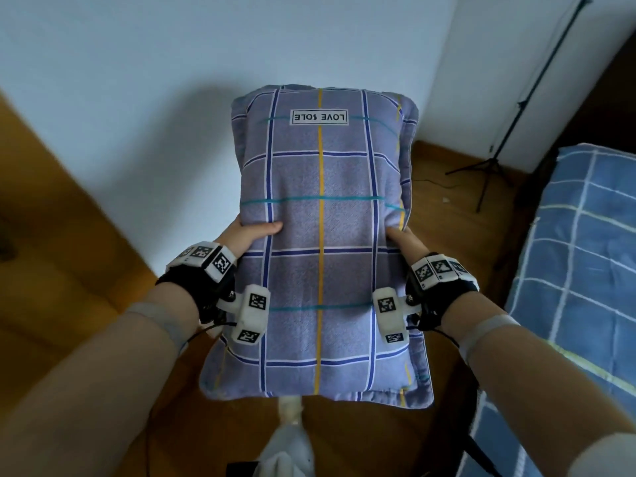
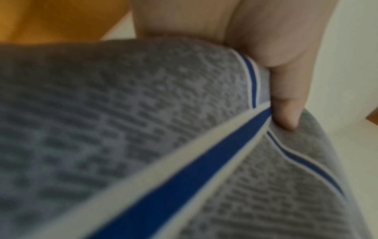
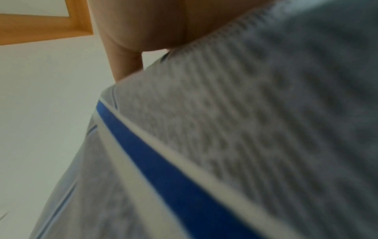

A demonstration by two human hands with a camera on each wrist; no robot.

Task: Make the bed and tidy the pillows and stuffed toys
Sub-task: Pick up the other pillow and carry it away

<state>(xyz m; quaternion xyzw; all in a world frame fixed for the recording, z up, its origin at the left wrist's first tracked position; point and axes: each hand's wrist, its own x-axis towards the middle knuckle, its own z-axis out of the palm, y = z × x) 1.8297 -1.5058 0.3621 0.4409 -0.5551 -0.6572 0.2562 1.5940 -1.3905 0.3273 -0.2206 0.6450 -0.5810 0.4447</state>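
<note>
A lavender-grey plaid pillow (image 1: 320, 242) with blue, white, yellow and teal lines is held up in the air at the centre of the head view, its long axis running from 6 to 12 o'clock and its "LOVE SOLE" label (image 1: 319, 117) upside down near the far end. The left hand (image 1: 246, 235) grasps its left edge at 9 o'clock, thumb (image 1: 266, 228) pressed on top of the fabric; the left wrist view shows that thumb (image 2: 286, 100) dug into the cloth at a blue stripe. The right hand (image 1: 407, 241) clasps the right edge at 3 o'clock, thumb on top; its other fingers are hidden under the pillow. Below lies a wooden floor (image 1: 440, 187). A white wall (image 1: 137, 63) stands at 12 o'clock, a blue checked bed (image 1: 578, 256) at 3 o'clock, and a black tripod stand (image 1: 492, 163) at 2 o'clock.
</note>
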